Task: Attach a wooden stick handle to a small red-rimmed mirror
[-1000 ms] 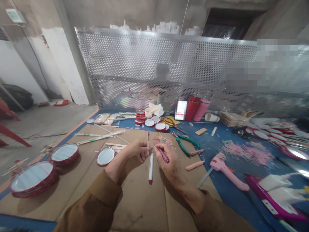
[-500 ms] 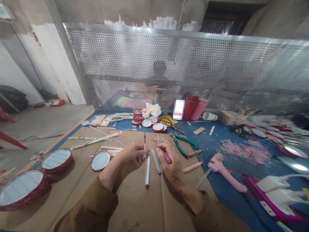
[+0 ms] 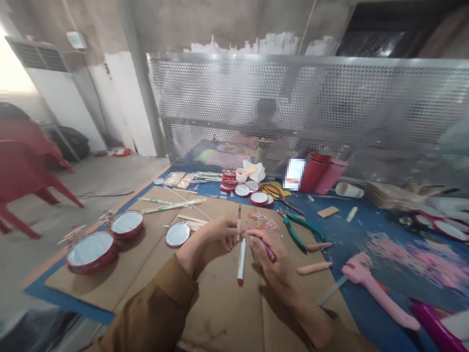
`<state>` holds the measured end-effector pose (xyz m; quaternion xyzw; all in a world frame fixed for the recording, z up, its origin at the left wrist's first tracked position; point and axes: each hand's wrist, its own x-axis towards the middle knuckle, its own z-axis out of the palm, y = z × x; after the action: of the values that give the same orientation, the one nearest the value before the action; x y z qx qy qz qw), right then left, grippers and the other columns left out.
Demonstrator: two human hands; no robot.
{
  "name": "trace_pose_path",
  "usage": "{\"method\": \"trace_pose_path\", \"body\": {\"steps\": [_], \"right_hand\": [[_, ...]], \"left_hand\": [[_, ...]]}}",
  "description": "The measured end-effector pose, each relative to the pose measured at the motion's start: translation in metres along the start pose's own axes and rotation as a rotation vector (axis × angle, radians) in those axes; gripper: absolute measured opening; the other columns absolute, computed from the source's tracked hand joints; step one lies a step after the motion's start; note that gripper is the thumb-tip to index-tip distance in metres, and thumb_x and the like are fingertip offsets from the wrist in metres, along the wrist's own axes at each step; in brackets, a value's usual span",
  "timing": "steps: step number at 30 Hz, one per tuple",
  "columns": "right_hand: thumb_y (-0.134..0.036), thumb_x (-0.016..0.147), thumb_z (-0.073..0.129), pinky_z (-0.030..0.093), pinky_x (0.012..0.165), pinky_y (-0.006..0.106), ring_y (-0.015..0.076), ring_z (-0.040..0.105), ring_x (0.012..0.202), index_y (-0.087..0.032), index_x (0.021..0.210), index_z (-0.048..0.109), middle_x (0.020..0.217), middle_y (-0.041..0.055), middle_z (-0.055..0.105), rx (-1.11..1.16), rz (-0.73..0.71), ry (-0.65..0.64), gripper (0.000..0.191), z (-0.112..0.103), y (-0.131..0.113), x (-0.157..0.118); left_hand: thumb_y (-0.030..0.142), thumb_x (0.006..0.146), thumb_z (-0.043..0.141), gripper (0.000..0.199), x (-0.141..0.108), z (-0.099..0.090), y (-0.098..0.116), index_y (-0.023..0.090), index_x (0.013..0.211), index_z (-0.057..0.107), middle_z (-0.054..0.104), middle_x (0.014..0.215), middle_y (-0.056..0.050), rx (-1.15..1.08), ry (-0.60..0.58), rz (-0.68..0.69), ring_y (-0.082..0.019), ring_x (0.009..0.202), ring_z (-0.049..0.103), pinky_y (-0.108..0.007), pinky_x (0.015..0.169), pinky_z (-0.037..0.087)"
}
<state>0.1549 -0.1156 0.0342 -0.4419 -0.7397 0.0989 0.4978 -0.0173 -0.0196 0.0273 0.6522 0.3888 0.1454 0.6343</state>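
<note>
My right grip [image 3: 278, 269] has come closer to my left grip [image 3: 224, 233] than a moment ago. So the purple-pink pen [image 3: 270, 253] I squeeze in my right is just beside the thin stick [image 3: 239, 216] I pinch in my left, and I work on both close up. I can't tell if they touch. The stick is over the brown cardboard [image 3: 220, 308], with a white marker [image 3: 241, 264] near it.

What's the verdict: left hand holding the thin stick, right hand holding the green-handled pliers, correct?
Not quite: in the head view, the right hand holds a purple pen; the green-handled pliers lie unheld. The left hand does hold the thin stick.
</note>
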Motion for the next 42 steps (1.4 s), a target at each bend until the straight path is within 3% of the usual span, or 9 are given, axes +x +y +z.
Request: {"method": "trace_pose_path", "body": {"steps": [4, 9, 17, 21, 26, 36, 42], "right_hand": [[-0.037, 0.094, 0.049, 0.051, 0.074, 0.029, 0.0195, 0.066, 0.083, -0.022, 0.092, 0.068, 0.089, 0.0037, 0.072, 0.027, 0.134, -0.043, 0.025, 0.006, 0.008, 0.000], [-0.039, 0.090, 0.052, 0.052, 0.077, 0.032, 0.0221, 0.067, 0.088, -0.022, 0.095, 0.068, 0.094, 0.0058, 0.073, 0.013, 0.156, -0.075, 0.024, 0.007, 0.004, -0.001], [-0.041, 0.089, 0.052, 0.052, 0.075, 0.032, 0.0219, 0.067, 0.087, -0.020, 0.100, 0.065, 0.096, 0.0078, 0.072, 0.048, 0.236, -0.004, 0.027, 0.010, 0.005, -0.001], [-0.040, 0.089, 0.052, 0.052, 0.075, 0.031, 0.0210, 0.066, 0.084, -0.019, 0.096, 0.066, 0.091, 0.0070, 0.072, 0.022, 0.198, 0.011, 0.026, 0.010, 0.007, 0.001], [-0.037, 0.091, 0.048, 0.050, 0.075, 0.034, 0.0216, 0.065, 0.083, -0.021, 0.095, 0.066, 0.091, 0.0060, 0.072, -0.025, 0.139, -0.075, 0.024, 0.014, 0.006, 0.004], [-0.037, 0.092, 0.047, 0.049, 0.081, 0.036, 0.0223, 0.065, 0.089, -0.021, 0.101, 0.063, 0.097, 0.0074, 0.071, -0.041, 0.123, -0.118, 0.024, 0.020, 0.006, 0.007], [-0.038, 0.091, 0.047, 0.050, 0.080, 0.035, 0.0220, 0.066, 0.089, -0.021, 0.101, 0.063, 0.096, 0.0071, 0.071, -0.036, 0.136, -0.106, 0.026, 0.022, 0.010, 0.006]], "left_hand": [[0.034, 0.077, 0.064, 0.022, -0.001, 0.000, 0.005, 0.015, 0.072, 0.055, 0.057, 0.053, 0.002, -0.010, -0.018, -0.026, -0.011, 0.045, 0.058, -0.024, 0.049, 0.049], [0.025, 0.078, 0.061, 0.013, -0.003, 0.000, 0.009, 0.015, 0.074, 0.054, 0.058, 0.054, 0.002, 0.000, -0.017, -0.037, -0.012, 0.042, 0.057, -0.026, 0.047, 0.049], [0.035, 0.075, 0.067, 0.023, -0.001, 0.000, 0.003, 0.014, 0.076, 0.056, 0.057, 0.054, 0.002, -0.021, -0.039, 0.039, -0.012, 0.044, 0.057, -0.023, 0.046, 0.047], [0.037, 0.076, 0.067, 0.026, 0.002, -0.002, 0.001, 0.014, 0.074, 0.055, 0.058, 0.054, 0.001, -0.017, -0.053, 0.025, -0.012, 0.044, 0.058, -0.024, 0.046, 0.048], [0.040, 0.076, 0.070, 0.030, 0.003, -0.004, -0.001, 0.015, 0.075, 0.055, 0.059, 0.055, 0.002, -0.028, -0.050, 0.034, -0.012, 0.046, 0.060, -0.025, 0.048, 0.050], [0.022, 0.082, 0.057, 0.009, 0.006, -0.004, -0.002, 0.014, 0.078, 0.057, 0.058, 0.055, 0.003, -0.033, -0.050, 0.034, -0.012, 0.046, 0.060, -0.025, 0.052, 0.051], [0.024, 0.082, 0.058, 0.011, 0.003, -0.002, 0.003, 0.014, 0.077, 0.056, 0.056, 0.051, 0.002, -0.011, -0.057, 0.008, -0.012, 0.045, 0.058, -0.025, 0.050, 0.050]]}}
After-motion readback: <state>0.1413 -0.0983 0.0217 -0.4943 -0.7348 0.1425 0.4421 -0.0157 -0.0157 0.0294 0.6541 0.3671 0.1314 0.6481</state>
